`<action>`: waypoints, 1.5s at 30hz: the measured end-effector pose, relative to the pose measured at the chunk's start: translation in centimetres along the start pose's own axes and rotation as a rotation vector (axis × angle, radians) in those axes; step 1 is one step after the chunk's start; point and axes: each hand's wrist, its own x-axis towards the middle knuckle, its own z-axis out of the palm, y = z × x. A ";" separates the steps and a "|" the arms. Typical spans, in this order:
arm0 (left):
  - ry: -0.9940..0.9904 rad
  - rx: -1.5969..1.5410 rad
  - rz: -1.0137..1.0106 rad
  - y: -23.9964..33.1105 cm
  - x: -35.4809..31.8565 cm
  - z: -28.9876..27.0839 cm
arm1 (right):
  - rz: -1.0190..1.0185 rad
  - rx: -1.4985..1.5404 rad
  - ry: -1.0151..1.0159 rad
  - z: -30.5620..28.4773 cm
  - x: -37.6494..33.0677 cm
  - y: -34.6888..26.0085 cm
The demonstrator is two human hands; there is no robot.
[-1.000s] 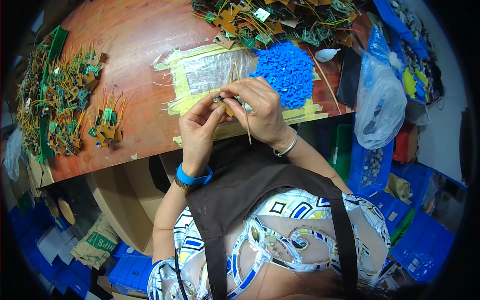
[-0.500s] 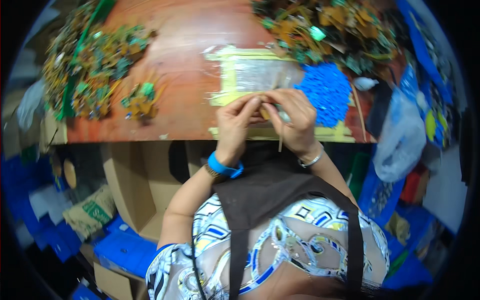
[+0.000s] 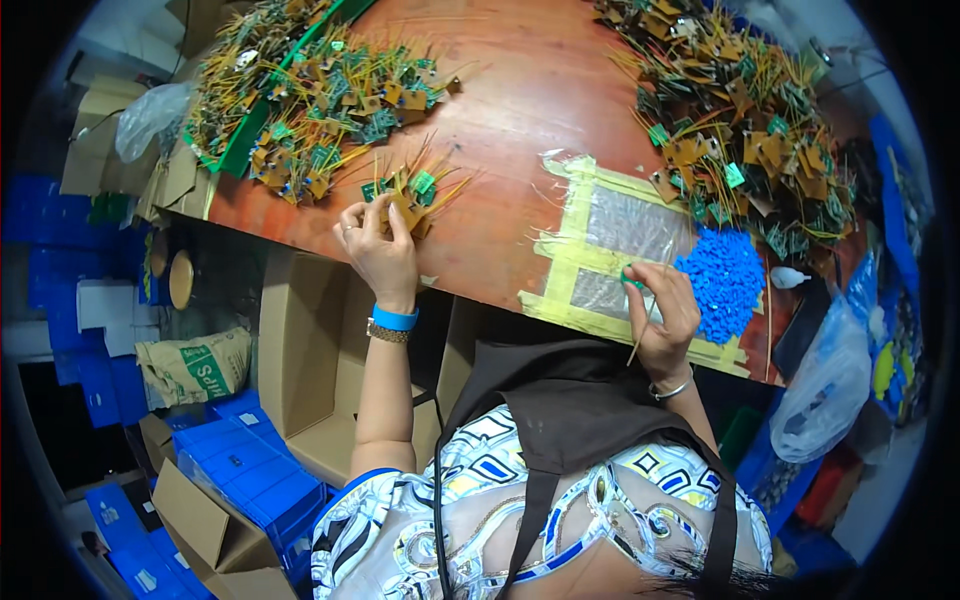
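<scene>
My left hand [image 3: 380, 250], its fingers pinched, is at a small brown circuit board [image 3: 403, 212] on the near edge of a little pile of green and brown boards [image 3: 425, 185] with yellow wires. My right hand [image 3: 665, 315] is closed over the taped patch, beside the heap of small blue parts [image 3: 722, 285]. A thin pale stick [image 3: 633, 352] pokes down from under its fingers. Something small and green [image 3: 630, 276] shows at its fingertips, too small to name. Yellow tape [image 3: 572, 210] frames a clear plastic sheet [image 3: 635, 225] on the tabletop.
Larger heaps of wired boards lie at the far left [image 3: 350, 100] and far right [image 3: 750, 130]. A green strip [image 3: 240, 145] edges the left heap. A white-tipped bottle [image 3: 790, 277] and a hanging plastic bag [image 3: 825, 380] are at the right. Below the table stands an open cardboard box [image 3: 305, 350].
My hands, together over the taped patch before, are now apart. The left has gone to the small board pile; the right stays near the blue parts. The whole view has shifted and tilted.
</scene>
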 end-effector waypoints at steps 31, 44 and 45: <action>-0.004 0.483 0.181 -14.2 10.4 2.9 | 0.022 -0.063 0.035 -0.8 -0.4 -0.4; 0.023 0.477 0.287 -6.3 9.8 1.1 | 0.059 -0.064 0.111 -3.5 -0.2 2.6; 0.109 0.220 0.527 -4.1 9.6 2.1 | 0.052 -0.118 0.128 -4.0 0.6 3.2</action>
